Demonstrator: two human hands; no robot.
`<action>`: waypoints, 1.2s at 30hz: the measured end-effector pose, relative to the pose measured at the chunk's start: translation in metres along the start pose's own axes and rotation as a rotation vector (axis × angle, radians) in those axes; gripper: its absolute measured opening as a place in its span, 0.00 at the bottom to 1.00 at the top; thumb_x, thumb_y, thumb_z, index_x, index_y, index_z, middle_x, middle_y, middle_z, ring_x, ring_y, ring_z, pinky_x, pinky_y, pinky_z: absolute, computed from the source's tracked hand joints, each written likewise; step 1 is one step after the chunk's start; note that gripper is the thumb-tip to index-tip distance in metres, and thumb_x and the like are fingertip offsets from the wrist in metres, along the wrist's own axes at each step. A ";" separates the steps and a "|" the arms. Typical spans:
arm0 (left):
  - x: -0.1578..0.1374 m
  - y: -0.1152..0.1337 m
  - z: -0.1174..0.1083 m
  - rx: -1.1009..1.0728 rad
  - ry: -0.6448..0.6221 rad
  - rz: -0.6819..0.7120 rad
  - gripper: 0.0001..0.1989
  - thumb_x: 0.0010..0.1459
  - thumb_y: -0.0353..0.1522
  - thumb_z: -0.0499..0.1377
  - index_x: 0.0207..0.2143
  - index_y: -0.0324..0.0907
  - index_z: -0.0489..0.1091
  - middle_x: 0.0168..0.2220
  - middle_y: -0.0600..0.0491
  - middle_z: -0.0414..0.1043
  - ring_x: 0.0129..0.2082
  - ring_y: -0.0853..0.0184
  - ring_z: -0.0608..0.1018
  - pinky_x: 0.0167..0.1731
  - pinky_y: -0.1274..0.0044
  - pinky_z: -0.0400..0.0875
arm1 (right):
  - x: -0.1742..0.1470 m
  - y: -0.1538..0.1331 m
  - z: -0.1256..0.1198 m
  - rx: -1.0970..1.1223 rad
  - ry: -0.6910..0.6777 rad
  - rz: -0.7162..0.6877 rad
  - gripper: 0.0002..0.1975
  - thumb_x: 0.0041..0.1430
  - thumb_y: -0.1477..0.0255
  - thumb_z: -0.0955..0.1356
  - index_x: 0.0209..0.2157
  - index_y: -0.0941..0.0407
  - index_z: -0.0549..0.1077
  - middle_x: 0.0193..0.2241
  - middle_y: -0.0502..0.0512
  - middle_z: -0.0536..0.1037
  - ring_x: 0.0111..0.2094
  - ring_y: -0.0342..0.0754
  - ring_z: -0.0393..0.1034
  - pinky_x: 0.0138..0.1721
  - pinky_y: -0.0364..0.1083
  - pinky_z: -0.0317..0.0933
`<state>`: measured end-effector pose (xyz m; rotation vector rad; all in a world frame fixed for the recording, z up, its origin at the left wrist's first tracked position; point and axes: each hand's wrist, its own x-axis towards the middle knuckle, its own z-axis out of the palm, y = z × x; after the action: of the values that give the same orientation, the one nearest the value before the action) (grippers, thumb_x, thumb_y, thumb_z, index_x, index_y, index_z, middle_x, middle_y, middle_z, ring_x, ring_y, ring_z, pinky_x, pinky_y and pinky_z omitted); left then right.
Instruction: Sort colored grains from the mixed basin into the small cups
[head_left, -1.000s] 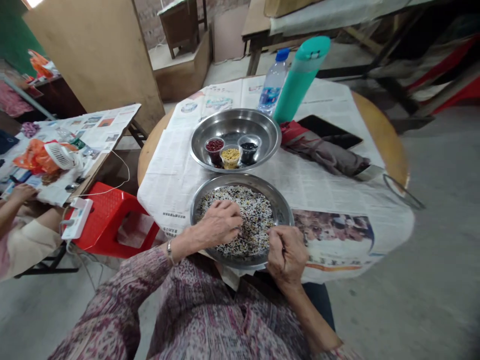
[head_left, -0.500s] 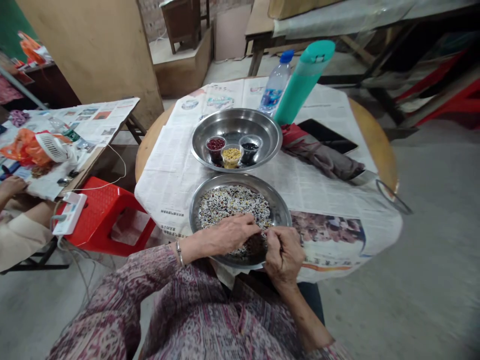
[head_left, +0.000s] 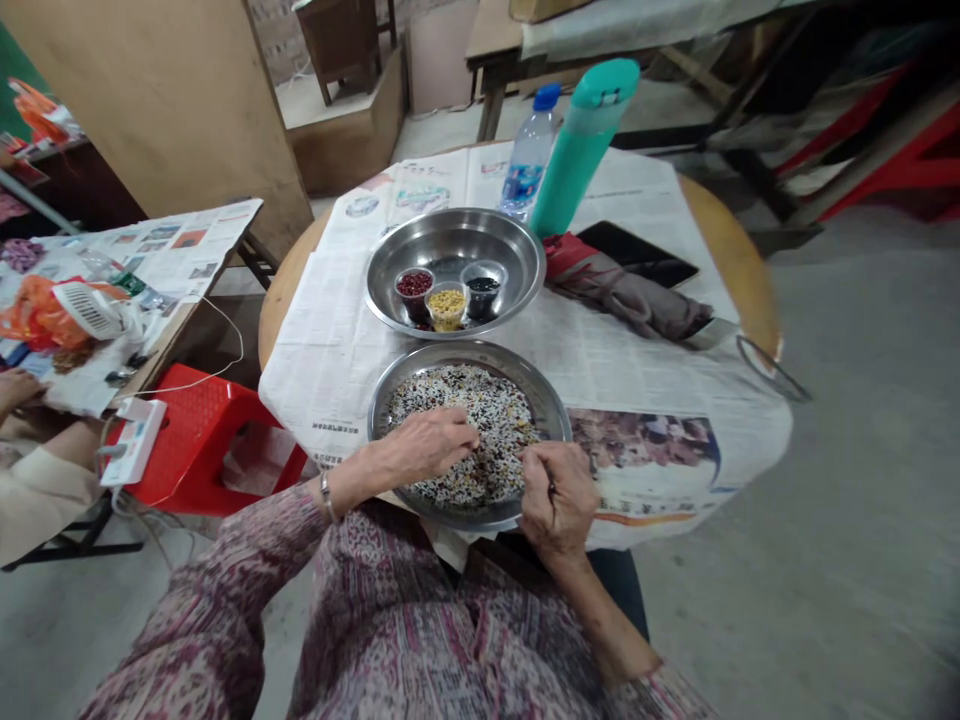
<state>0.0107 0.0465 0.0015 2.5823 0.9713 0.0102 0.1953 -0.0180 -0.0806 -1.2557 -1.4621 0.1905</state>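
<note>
Between the hands [head_left: 435,442] [head_left: 559,497], mixed grains [head_left: 499,420], basin [head_left: 549,400]

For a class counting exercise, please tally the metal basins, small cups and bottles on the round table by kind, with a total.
Metal basins: 2 (near basin, far basin)
Small cups: 3 (red-filled cup, yellow-filled cup, black-filled cup)
Bottles: 2 (clear bottle, teal bottle)
Total: 7

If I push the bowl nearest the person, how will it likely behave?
The bowl looks like shiny metal, so it should stay stiff. Its broad, shallow shape probably resists tipping, though it may slide on the newspaper. The loose grains inside could shift or spill if it tilts.
</note>
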 end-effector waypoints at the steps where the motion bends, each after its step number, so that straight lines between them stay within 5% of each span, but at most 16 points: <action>1: -0.009 0.002 -0.001 -0.039 -0.027 0.020 0.09 0.69 0.31 0.53 0.42 0.41 0.73 0.43 0.51 0.73 0.45 0.66 0.76 0.48 0.75 0.71 | 0.000 0.000 0.000 0.002 0.001 -0.004 0.09 0.64 0.75 0.63 0.29 0.53 0.68 0.27 0.50 0.74 0.32 0.48 0.67 0.38 0.50 0.59; 5: -0.027 0.000 -0.001 -0.076 -0.063 0.001 0.08 0.68 0.30 0.55 0.41 0.44 0.74 0.41 0.54 0.73 0.43 0.68 0.76 0.46 0.76 0.71 | 0.000 -0.001 0.000 -0.003 0.006 0.007 0.09 0.64 0.75 0.63 0.29 0.53 0.68 0.27 0.50 0.73 0.32 0.48 0.67 0.37 0.49 0.58; 10: -0.007 -0.018 0.001 0.128 0.249 -0.297 0.14 0.65 0.35 0.60 0.51 0.40 0.70 0.52 0.44 0.67 0.54 0.55 0.69 0.53 0.62 0.71 | -0.001 -0.001 0.000 -0.016 0.008 0.029 0.10 0.64 0.73 0.63 0.28 0.53 0.69 0.26 0.50 0.73 0.32 0.48 0.67 0.37 0.50 0.58; 13: 0.014 -0.027 0.003 0.120 0.277 -0.403 0.24 0.61 0.37 0.64 0.56 0.37 0.66 0.55 0.39 0.64 0.54 0.50 0.69 0.51 0.58 0.72 | 0.000 -0.001 0.000 -0.015 0.007 0.031 0.10 0.65 0.73 0.63 0.28 0.53 0.68 0.26 0.50 0.73 0.31 0.48 0.66 0.37 0.49 0.59; 20: 0.038 -0.012 0.014 -0.109 0.144 -0.101 0.12 0.65 0.24 0.53 0.47 0.39 0.72 0.43 0.49 0.72 0.46 0.64 0.75 0.53 0.70 0.71 | 0.000 -0.002 0.000 -0.033 0.001 0.051 0.11 0.65 0.72 0.62 0.27 0.52 0.67 0.25 0.50 0.73 0.31 0.48 0.66 0.37 0.50 0.59; 29: -0.019 0.031 0.011 -0.090 -0.094 0.173 0.05 0.68 0.30 0.56 0.42 0.41 0.71 0.44 0.50 0.70 0.45 0.65 0.73 0.48 0.74 0.71 | 0.002 -0.002 0.000 -0.013 -0.001 0.008 0.09 0.64 0.74 0.63 0.28 0.52 0.67 0.26 0.50 0.73 0.31 0.48 0.67 0.37 0.50 0.59; 33: -0.013 0.022 0.010 0.061 -0.068 0.094 0.09 0.66 0.24 0.53 0.45 0.40 0.71 0.47 0.48 0.69 0.47 0.64 0.72 0.46 0.73 0.72 | 0.002 -0.002 0.000 -0.022 -0.005 0.016 0.09 0.63 0.74 0.63 0.28 0.52 0.68 0.26 0.50 0.74 0.31 0.48 0.68 0.38 0.50 0.60; 36: -0.004 0.007 0.006 0.192 0.037 -0.095 0.13 0.66 0.23 0.51 0.47 0.40 0.71 0.49 0.47 0.68 0.48 0.61 0.72 0.43 0.72 0.73 | 0.003 -0.002 0.000 -0.027 0.003 0.014 0.09 0.63 0.74 0.63 0.28 0.52 0.68 0.26 0.50 0.75 0.31 0.48 0.68 0.38 0.50 0.60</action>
<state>0.0133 0.0372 -0.0012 2.7136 1.1596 -0.0642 0.1944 -0.0168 -0.0772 -1.2875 -1.4582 0.1792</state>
